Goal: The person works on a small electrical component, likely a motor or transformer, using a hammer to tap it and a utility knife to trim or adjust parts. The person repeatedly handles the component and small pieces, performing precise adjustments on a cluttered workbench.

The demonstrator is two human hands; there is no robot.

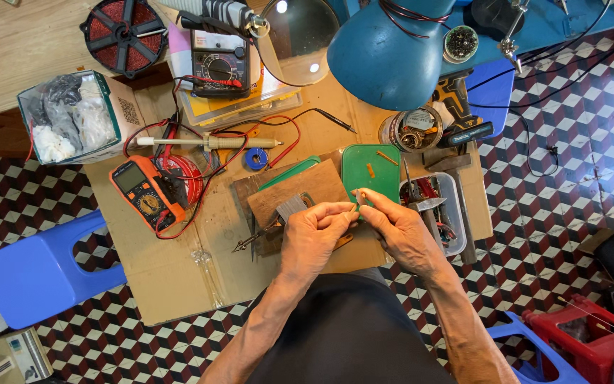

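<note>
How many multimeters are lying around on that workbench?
2. An orange multimeter lies on the cardboard, left of the person's left hand. A dark multimeter sits on the boxes at the top, beside the magnifying glass. Clutter could hide more.

Cardboard sheet (179,277) on tiled floor (570,178)

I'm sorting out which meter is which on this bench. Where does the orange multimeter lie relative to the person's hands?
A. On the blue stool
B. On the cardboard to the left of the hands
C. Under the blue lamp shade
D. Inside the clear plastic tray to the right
B: the orange multimeter lies on the cardboard sheet, left of the left hand and right hand, with red leads around it.
</note>
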